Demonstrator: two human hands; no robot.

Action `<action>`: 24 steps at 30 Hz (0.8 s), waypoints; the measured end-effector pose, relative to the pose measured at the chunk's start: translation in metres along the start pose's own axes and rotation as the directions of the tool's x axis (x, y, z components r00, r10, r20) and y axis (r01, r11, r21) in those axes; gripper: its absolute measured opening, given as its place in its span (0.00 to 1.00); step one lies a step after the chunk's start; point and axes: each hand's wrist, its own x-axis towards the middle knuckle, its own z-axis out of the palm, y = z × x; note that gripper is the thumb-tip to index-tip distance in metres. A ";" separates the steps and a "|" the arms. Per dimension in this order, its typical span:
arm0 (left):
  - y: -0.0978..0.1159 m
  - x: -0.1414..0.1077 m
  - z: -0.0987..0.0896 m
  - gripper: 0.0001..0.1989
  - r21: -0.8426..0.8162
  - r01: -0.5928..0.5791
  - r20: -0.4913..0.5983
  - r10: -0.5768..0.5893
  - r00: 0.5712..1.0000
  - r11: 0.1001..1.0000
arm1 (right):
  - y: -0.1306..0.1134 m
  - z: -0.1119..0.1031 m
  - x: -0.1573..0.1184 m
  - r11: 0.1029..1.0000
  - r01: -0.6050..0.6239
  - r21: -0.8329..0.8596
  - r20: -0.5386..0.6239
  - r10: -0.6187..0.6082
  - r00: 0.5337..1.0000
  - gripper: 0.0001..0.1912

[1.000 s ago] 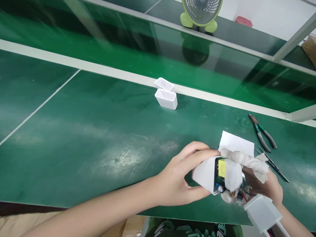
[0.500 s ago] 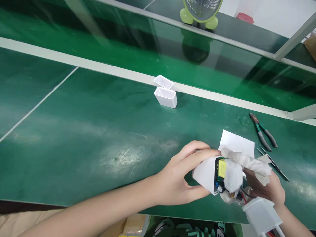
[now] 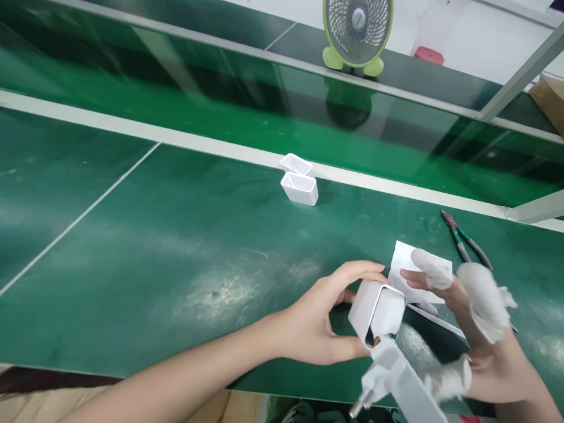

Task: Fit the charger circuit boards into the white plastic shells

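Observation:
My left hand grips a white plastic adapter housing from its left side, fingers above and thumb below. The housing's open end faces right, and a white block sits inside it, with a small bit of circuitry showing beneath. Below that end hangs a white plug piece with a metal pin; how it joins the housing is hidden. My right hand is off the housing to the right, fingers spread, holding nothing. White finger cots cover several of its fingertips, partly blurred by motion.
Two white empty housings stand near the rail at the back. A white paper sheet lies behind my right hand, with cutting pliers beyond it. On the upper shelf stands a green fan beside a red object.
My right hand has let go and moved away to the right, its fingers spreading. The white block and circuitry now sit deeper in the housing, and the plug piece has swung left beneath it.

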 end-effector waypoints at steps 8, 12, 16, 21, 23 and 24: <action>-0.002 0.009 -0.011 0.30 -0.209 0.155 0.220 -0.108 0.970 0.966 | 0.009 0.026 0.016 0.992 0.054 0.118 -0.147 -0.037 0.988 0.32; -0.003 0.016 -0.026 0.23 -0.010 0.160 0.236 -0.153 0.960 0.987 | 0.012 0.037 0.020 0.994 0.033 0.101 -0.195 -0.013 0.981 0.30; -0.001 0.019 -0.042 0.17 0.201 0.131 0.224 -0.176 0.959 0.971 | 0.017 0.053 0.021 1.000 -0.011 -0.004 -0.214 0.010 0.977 0.31; 0.004 0.014 -0.048 0.34 0.318 0.078 0.054 -0.100 0.993 0.945 | 0.018 0.067 0.021 0.994 0.054 -0.097 -0.250 -0.077 0.965 0.35; 0.005 0.012 -0.046 0.33 0.243 0.032 0.063 -0.048 0.997 0.969 | 0.018 0.068 0.020 0.992 0.063 -0.114 -0.252 -0.090 0.963 0.34; 0.005 0.012 -0.045 0.31 0.215 0.024 0.078 -0.042 0.996 0.976 | 0.018 0.068 0.020 0.991 0.064 -0.119 -0.252 -0.092 0.963 0.34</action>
